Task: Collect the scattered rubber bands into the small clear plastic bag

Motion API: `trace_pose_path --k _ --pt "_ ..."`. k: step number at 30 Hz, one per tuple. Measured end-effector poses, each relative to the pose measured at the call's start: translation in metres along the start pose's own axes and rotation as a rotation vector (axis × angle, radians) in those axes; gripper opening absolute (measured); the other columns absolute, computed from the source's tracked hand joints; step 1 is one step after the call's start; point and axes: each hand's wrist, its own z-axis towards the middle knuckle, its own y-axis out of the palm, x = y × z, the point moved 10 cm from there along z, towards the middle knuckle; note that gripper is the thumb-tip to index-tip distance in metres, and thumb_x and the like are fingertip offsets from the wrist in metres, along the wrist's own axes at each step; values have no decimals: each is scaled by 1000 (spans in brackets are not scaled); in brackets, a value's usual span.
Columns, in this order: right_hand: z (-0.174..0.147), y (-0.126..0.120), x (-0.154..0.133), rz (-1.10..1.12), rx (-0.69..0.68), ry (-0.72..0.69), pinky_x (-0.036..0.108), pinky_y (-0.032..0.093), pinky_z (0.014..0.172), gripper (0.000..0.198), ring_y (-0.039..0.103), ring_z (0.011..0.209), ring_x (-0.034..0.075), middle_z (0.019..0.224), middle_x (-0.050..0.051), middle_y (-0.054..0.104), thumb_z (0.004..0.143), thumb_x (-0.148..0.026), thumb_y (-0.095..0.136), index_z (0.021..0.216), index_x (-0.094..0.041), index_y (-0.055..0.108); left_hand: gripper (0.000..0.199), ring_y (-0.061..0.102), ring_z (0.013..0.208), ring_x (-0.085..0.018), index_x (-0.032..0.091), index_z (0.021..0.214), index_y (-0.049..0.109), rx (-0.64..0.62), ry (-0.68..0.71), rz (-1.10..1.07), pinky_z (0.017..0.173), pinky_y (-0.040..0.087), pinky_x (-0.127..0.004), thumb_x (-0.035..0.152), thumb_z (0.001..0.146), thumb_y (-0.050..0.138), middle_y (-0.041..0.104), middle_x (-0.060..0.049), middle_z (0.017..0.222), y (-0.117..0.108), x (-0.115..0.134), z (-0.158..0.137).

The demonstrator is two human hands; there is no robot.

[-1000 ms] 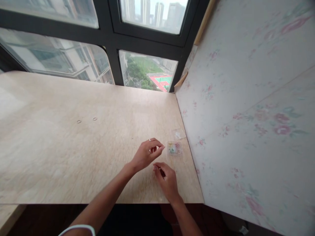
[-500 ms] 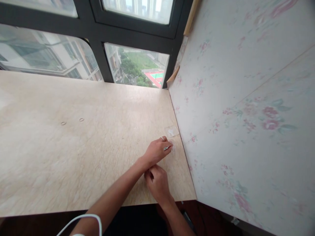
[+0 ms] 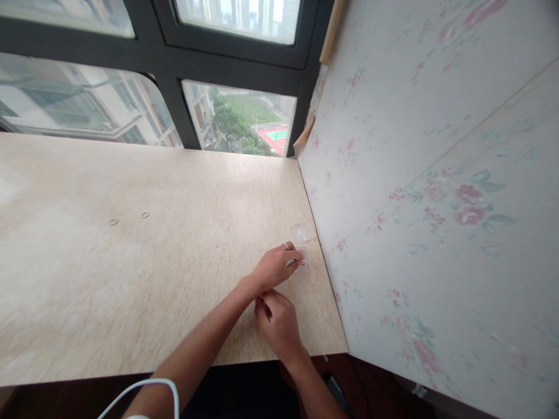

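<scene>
My left hand reaches over a small clear plastic box near the table's right edge, and its curled fingers cover most of the box. Its fingertips pinch a small pale piece at the box. There is a ring on one finger. The box's clear lid lies flat just beyond it. My right hand rests on the table just in front of my left wrist, fingers drawn together. Anything between those fingers is too small to see.
Two small metal rings lie apart on the left part of the table. A wall with flowered paper stands along the table's right edge. Windows run along the far edge. A white cable crosses my left forearm.
My left hand has moved right onto the clear box and covers it. My right hand has drawn in closer under the left wrist. The view has shifted slightly left.
</scene>
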Motion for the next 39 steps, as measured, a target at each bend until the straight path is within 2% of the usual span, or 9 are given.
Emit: trace_pose_path --k 4,8,19,23,26,29,33,36,39 --pt "1 -1 0 65 -18 9 27 46 71 21 60 75 16 79 4 64 86 -15 44 91 -19 64 18 54 71 -11 22 98 67 52 -54 -46 67 43 -24 24 87 53 60 -3 93 -21 -11 -8" --pt "1 -1 3 119 -57 48 25 46 67 22 60 73 15 81 4 65 89 -20 43 92 -19 65 17 51 65 -10 20 92 67 129 -109 -39 64 42 -23 25 88 51 60 -3 90 -52 -34 -29" --pt "-3 6 18 128 -98 140 26 51 70 25 63 82 18 92 8 68 90 -35 48 95 -19 67 18 53 63 -10 19 87 66 366 -332 150 65 41 -24 24 87 48 60 -2 85 -149 -134 -143" --pt "-1 11 33 111 -129 214 27 53 68 29 65 79 20 90 9 69 85 -43 55 92 -19 69 17 53 64 -11 17 83 66 543 -412 26 64 42 -23 23 84 50 61 -3 79 -171 -160 -170" --pt "11 20 32 179 -180 253 26 53 56 36 64 67 19 81 9 69 82 -49 55 92 -17 69 15 54 64 -12 16 82 65 605 -427 -42 64 42 -24 20 82 51 62 -2 76 -174 -166 -174" --pt "41 35 -1 204 -229 185 25 51 51 36 60 55 14 77 7 68 83 -48 54 92 -16 68 16 54 65 -12 17 81 66 555 -395 -42 65 42 -24 18 82 50 63 -3 78 -170 -162 -169" --pt "104 76 -79 191 -284 -25 24 51 55 29 60 58 12 82 6 67 86 -41 53 97 -17 66 16 55 67 -12 17 81 66 549 -375 -62 66 42 -24 18 82 50 63 -4 78 -170 -161 -169" --pt "157 124 -132 168 -305 -189 23 51 57 25 61 61 12 88 6 67 86 -34 53 100 -17 64 15 55 67 -13 16 79 66 574 -377 -86 66 41 -24 17 80 50 62 -3 75 -172 -166 -171" --pt "204 189 -160 67 -385 -261 20 49 59 23 61 59 8 95 4 66 85 -26 51 104 -17 61 14 54 66 -13 16 77 65 595 -389 -113 64 41 -25 16 78 51 62 -3 74 -174 -172 -173"
